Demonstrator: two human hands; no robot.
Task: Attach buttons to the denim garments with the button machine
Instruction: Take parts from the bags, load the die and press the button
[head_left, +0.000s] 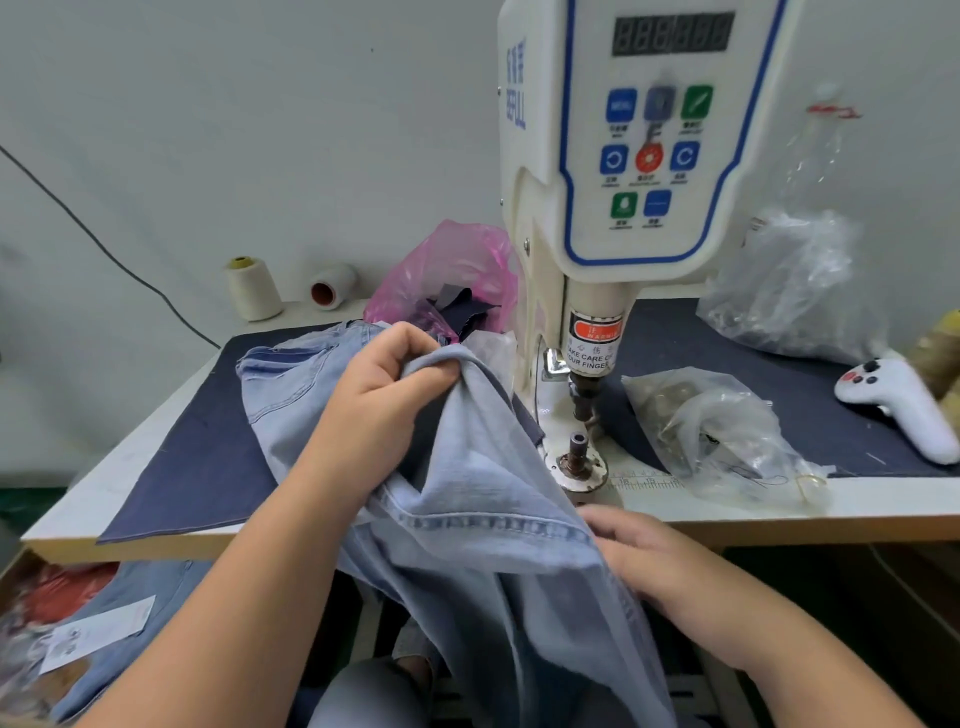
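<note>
Both our hands are on the pale denim garment (483, 499). Our left hand (387, 382) has its fingers curled tight round a bunched fold of the cloth, lifted above the table (130, 467). Our right hand (641, 551) lies lower, at the table's front edge, its fingers tucked under a stitched hem, gripping it. Between the two hands the cloth hangs in a slope and falls off the table toward our lap. Just beyond our right hand stands the button machine (623, 208), its metal post (577, 452) bare and just beside the cloth. Right of that hand lies a clear bag of buttons (722, 431); farther right, a white controller (901, 405). Past our left hand sits a pink bag (447, 270).
</note>
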